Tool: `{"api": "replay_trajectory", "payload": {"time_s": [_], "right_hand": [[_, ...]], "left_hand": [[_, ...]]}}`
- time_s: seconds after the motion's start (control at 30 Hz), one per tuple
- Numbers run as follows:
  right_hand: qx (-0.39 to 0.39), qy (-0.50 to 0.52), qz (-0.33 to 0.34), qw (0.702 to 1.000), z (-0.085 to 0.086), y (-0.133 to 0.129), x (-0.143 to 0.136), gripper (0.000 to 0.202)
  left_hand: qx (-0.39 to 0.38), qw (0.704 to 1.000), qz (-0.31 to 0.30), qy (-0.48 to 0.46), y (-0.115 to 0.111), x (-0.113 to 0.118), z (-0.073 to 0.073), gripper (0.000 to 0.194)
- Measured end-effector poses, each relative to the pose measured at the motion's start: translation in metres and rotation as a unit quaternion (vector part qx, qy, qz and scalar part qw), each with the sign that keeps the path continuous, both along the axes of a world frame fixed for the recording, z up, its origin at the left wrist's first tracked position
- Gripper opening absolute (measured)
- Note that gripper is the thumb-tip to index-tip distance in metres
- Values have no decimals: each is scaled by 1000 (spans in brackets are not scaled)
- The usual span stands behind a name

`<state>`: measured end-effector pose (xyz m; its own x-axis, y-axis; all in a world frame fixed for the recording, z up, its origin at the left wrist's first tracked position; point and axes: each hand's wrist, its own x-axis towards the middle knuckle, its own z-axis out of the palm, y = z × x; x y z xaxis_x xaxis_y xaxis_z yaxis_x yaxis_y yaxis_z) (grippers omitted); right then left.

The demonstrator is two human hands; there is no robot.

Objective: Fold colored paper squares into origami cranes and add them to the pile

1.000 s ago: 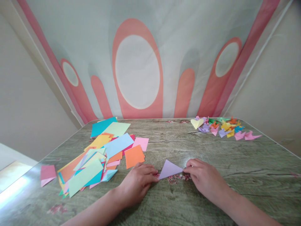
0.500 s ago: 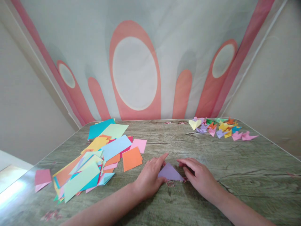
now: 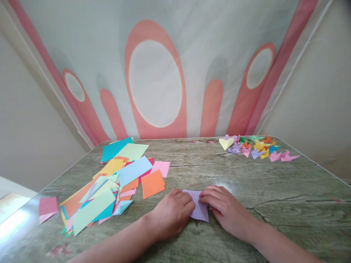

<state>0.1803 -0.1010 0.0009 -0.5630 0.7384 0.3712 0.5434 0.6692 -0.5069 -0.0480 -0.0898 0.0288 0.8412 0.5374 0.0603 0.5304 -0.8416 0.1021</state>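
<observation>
A small purple paper [image 3: 199,210] lies between my two hands near the front middle of the table, showing a squarish outline. My left hand [image 3: 175,210] is closed on its left side, the fingers curled over the edge. From the right, my right hand [image 3: 219,204] grips the paper's upper right edge with fingertips pressed together. The paper's outer edges are partly hidden under the fingers of both hands.
Many coloured paper sheets [image 3: 94,210] overlap on the left, with an orange square [image 3: 153,184] nearest my left hand. A pink paper [image 3: 48,208] sits farther left. Several folded paper figures [image 3: 259,146] stand at the back right of the wooden table [image 3: 276,186].
The purple paper has gone from a triangle to a squarish shape. My left hand has curled its fingers over it, and my right hand has moved left onto its edge.
</observation>
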Motion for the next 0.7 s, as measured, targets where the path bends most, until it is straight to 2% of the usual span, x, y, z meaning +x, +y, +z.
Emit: {"api": "replay_trajectory", "payload": {"time_s": [0.13, 0.3, 0.4, 0.5, 0.7], "right_hand": [[-7, -36, -14, 999, 6, -4, -2, 33], [13, -49, -25, 998, 4, -4, -2, 18], [26, -47, -26, 998, -3, -1, 1, 13], [21, -49, -29, 998, -6, 0, 3, 13], [1, -67, -26, 997, 1, -5, 1, 13]], "left_hand": [[31, 999, 29, 5, -12, -6, -9, 14], [-2, 996, 62, -70, -12, -13, -25, 24], [-16, 992, 67, -105, -11, -14, -23, 25], [-16, 991, 90, -99, -13, -12, -16, 15], [-31, 984, 154, -80, -14, -11, -10, 12]]}}
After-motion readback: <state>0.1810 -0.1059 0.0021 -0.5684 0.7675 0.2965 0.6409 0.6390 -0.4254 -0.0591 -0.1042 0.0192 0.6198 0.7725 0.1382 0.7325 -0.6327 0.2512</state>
